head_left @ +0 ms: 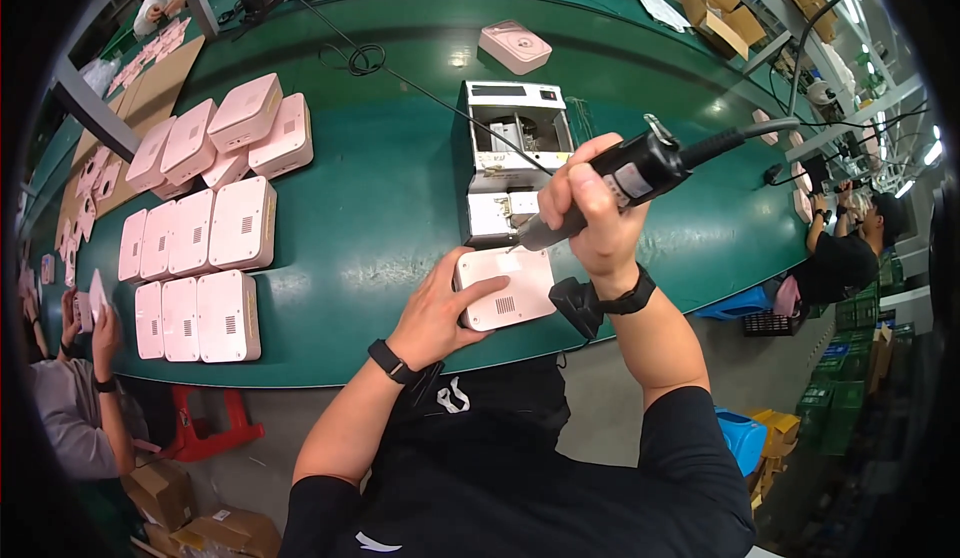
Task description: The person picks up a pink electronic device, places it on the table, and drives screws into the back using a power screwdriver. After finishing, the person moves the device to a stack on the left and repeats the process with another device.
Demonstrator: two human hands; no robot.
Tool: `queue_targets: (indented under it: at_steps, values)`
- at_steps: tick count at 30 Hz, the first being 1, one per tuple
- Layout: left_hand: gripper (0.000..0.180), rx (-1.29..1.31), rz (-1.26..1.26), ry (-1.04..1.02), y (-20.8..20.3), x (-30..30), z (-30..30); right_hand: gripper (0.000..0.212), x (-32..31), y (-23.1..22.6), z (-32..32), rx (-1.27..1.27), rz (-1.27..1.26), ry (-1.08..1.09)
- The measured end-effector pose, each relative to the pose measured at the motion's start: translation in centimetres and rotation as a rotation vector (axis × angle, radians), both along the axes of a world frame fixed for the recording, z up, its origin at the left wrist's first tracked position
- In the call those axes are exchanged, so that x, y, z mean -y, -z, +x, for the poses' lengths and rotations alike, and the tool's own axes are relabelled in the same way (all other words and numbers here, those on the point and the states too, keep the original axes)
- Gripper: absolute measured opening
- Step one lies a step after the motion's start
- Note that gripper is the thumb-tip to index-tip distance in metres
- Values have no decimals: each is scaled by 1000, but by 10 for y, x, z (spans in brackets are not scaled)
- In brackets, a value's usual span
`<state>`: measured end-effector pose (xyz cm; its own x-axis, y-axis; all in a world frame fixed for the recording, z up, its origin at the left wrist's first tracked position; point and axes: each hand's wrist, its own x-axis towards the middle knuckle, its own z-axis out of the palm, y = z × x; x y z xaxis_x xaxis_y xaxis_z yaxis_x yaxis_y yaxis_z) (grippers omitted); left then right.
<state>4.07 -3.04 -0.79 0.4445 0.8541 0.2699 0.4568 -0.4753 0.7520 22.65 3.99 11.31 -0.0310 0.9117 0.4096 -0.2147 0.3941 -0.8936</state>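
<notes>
On green tabletop (380, 208), left hand (435, 308) gripping pink box (522, 283), right hand (600, 208) clasping black screwdriver (648, 166); metal machine (503, 170) beyond

A long bench (370, 188) with a smooth, glossy dark-green top spans the room, its near edge bowed by the lens and bright patches of light reflecting off its surface. Slanting grey metal posts (94, 108) rise at its left side. Below is a plain grey floor (600, 398), with a red plastic stool (212, 428) at left and brown cardboard boxes (160, 493) near the lower-left corner. On the right, a bright-blue plastic container (740, 440) stands near stacked green plastic crates (835, 408). White tubular lights (933, 152) glow along the right rim.
</notes>
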Motion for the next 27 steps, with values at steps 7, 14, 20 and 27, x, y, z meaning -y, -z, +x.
queue_targets:
  at_steps: [7,14,20,27]
  values:
    - [72,3,0,-1,0,-1,-2,18,-2,17,-2,-5,-30,-31]
    - [72,10,8,11,0,-1,0,18,0,19,-3,4,-26,-27]
    - [71,-2,-3,7,-1,2,-2,15,4,1,1,-6,18,28]
    - [70,-7,-18,39,-3,-3,8,12,-15,-12,4,17,85,72]
